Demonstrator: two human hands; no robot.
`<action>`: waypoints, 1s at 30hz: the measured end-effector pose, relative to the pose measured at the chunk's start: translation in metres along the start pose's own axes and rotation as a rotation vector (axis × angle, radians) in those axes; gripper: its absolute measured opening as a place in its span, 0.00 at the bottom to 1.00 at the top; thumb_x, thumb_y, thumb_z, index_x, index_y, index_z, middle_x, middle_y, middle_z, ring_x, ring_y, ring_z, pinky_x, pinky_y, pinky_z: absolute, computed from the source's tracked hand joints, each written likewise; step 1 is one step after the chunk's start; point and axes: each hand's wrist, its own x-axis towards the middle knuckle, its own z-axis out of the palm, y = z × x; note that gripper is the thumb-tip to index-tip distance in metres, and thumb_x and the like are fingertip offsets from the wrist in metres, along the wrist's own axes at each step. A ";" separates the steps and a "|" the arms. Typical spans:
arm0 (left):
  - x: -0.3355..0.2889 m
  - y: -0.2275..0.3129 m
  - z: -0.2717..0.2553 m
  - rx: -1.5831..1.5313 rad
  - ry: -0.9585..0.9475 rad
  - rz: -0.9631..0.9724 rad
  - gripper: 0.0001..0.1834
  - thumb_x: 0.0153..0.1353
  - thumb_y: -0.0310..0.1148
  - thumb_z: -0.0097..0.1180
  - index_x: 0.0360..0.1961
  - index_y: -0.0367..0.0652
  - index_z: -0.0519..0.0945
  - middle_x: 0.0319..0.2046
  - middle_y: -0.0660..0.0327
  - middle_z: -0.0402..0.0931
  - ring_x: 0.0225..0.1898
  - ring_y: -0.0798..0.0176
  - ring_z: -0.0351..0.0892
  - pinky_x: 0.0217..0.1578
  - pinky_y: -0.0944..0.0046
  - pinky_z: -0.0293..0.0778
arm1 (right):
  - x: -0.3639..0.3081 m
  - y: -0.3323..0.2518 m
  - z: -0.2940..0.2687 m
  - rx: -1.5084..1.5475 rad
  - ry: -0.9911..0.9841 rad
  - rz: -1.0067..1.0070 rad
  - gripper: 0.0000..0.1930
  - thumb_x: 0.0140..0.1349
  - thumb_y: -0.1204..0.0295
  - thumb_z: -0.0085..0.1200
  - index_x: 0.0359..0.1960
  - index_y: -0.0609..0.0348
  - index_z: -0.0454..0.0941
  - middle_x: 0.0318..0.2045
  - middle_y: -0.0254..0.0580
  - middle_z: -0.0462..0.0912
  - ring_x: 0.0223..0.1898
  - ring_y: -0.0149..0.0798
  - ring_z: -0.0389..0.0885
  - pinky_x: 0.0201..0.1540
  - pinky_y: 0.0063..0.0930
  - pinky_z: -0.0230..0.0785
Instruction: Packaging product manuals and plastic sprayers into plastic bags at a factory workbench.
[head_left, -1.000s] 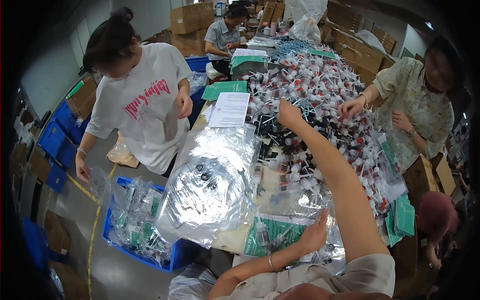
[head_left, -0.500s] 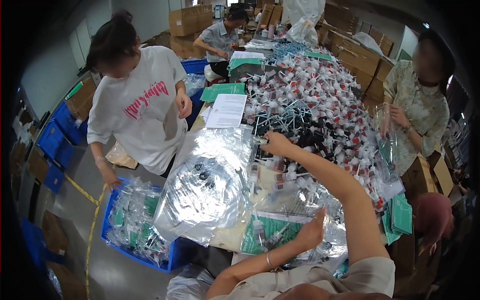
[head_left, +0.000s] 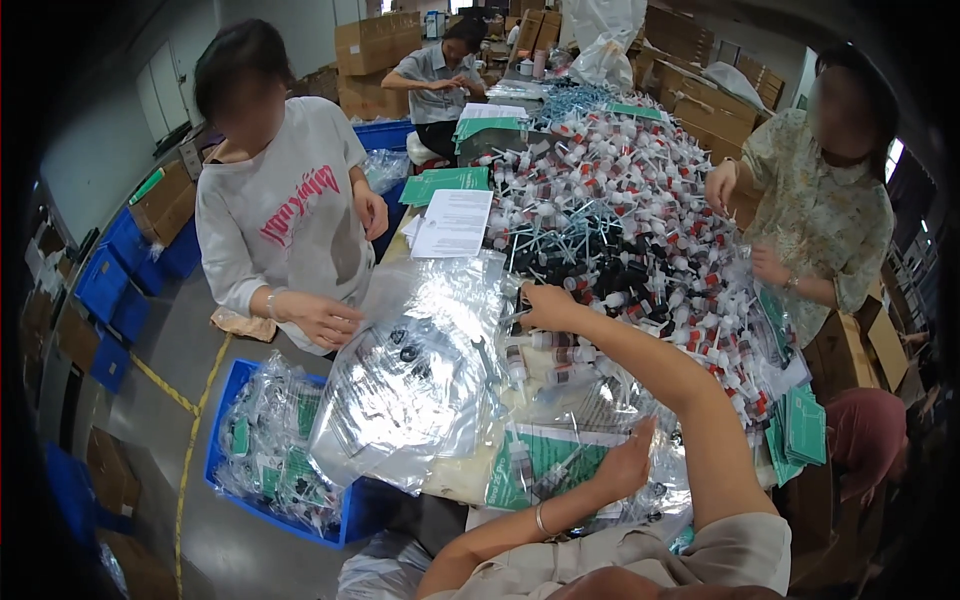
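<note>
My left hand (head_left: 625, 462), a bracelet at its wrist, pinches the edge of a clear plastic bag (head_left: 590, 400) at the near side of the table. A green printed card (head_left: 505, 487) and small clear bottles (head_left: 519, 458) show through plastic beside that hand. My right hand (head_left: 550, 306) reaches across to the left edge of a large heap of small bottles (head_left: 640, 180) with white and red caps. Its fingers are closed, and what they hold is hidden. Several dark-filled bottles (head_left: 565, 354) lie just below it.
A stack of clear flat bags (head_left: 400, 400) lies left of my hands, below white sheets (head_left: 452, 222) and green cards (head_left: 440, 184). A blue bin (head_left: 213, 440) of filled bags stands at left. Co-workers (head_left: 300, 200) stand left, right and beyond; green cards (head_left: 800, 425) hang at right.
My right hand has moved slightly nearer along the heap's edge. The left co-worker's hand has risen from the bin toward the bag stack. The right co-worker has reached toward the heap.
</note>
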 end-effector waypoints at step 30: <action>0.003 0.018 -0.016 -0.010 -0.122 -0.079 0.37 0.51 0.24 0.47 0.61 0.29 0.48 0.57 0.37 0.56 0.50 0.43 0.70 0.39 0.54 0.74 | 0.061 0.021 -0.036 -0.495 0.147 -0.175 0.11 0.48 0.76 0.52 0.33 0.70 0.73 0.41 0.59 0.72 0.31 0.54 0.80 0.32 0.41 0.74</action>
